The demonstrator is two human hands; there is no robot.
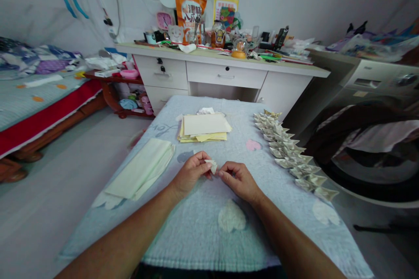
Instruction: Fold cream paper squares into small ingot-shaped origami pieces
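Observation:
My left hand (194, 169) pinches a small folded piece of pale paper (212, 166) between thumb and fingers, above the middle of the cloth-covered table. Just right of it, my right hand (240, 179) is closed, its thumb and forefinger together close to the paper's edge; whether they grip anything is hidden. Beyond my hands lies a stack of white and yellow paper sheets (205, 125). Off to the right, several folded paper boats (288, 150) stand in close rows, a patterned one at the far end.
Light blue quilted cloth (196, 235) covers the table. A long folded pale green cloth or paper (140, 170) lies on the left, and a crumpled white tissue (205, 111) sits behind the stack. A cluttered desk (225, 74) stands beyond, a washing machine (369, 96) right, a bed (42, 96) left.

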